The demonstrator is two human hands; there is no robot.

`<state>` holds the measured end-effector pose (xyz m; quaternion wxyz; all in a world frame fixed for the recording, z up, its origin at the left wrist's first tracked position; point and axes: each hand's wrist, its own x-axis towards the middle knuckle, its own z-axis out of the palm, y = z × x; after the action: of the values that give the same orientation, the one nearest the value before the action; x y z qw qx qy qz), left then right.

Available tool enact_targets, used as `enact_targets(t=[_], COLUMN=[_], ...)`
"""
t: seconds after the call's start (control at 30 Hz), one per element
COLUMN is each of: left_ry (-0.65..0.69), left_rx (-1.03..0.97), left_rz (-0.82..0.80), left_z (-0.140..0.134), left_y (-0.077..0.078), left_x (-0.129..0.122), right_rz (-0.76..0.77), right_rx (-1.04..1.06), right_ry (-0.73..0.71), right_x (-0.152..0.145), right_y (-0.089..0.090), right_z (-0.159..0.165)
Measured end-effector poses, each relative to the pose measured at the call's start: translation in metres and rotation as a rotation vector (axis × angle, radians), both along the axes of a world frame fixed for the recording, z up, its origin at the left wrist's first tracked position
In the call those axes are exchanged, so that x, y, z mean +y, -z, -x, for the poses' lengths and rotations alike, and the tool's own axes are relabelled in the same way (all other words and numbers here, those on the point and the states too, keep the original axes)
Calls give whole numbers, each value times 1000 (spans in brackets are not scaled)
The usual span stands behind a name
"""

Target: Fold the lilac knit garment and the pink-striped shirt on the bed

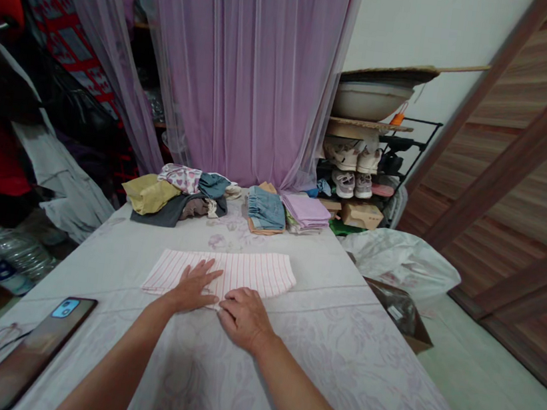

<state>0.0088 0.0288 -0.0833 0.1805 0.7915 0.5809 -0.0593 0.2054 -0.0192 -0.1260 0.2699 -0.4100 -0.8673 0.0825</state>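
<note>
A white cloth garment with thin red stripes (255, 271) lies folded into a long flat band across the middle of the table; its exact kind cannot be made out. Flat on its left half rests my left hand (193, 286), fingers spread. My right hand (244, 317) is at the near edge of the cloth, just right of the left one, with its fingers curled and closed on that edge. Behind the garment sit folded denim clothes (265, 209) and a stack topped with folded lilac cloth (306, 210).
Loose clothes, including a yellow piece (150, 194), are heaped at the far left of the table (333, 361). A phone (32, 355) and a cable lie at the near left. Beyond are a purple curtain (241, 66), a shoe rack (415, 143) and a plastic bag (402, 262).
</note>
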Motion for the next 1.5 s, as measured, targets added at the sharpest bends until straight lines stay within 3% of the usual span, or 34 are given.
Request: enact_targets(t=[0.17, 0.3, 0.47, 0.63, 1.17, 1.5], left_ry=[-5, -7, -22, -14, -48, -36], left_rx=[22, 31, 41, 17, 71, 92], left_rz=[26, 16, -44, -96, -88, -129], left_z=[-2, -2, -3, -3, -8, -3], left_y=[-1, 4, 12, 17, 11, 16], left_x=[1, 2, 2, 1, 0, 5], right_rz=[14, 62, 145, 90, -73, 12], right_rx=[0, -16, -171, -211, 20, -30], right_ry=[15, 110, 248, 322, 332, 432], right_x=[1, 7, 22, 30, 28, 25], right_y=[-3, -6, -6, 0, 8, 3], right_z=[0, -6, -29, -53, -60, -59])
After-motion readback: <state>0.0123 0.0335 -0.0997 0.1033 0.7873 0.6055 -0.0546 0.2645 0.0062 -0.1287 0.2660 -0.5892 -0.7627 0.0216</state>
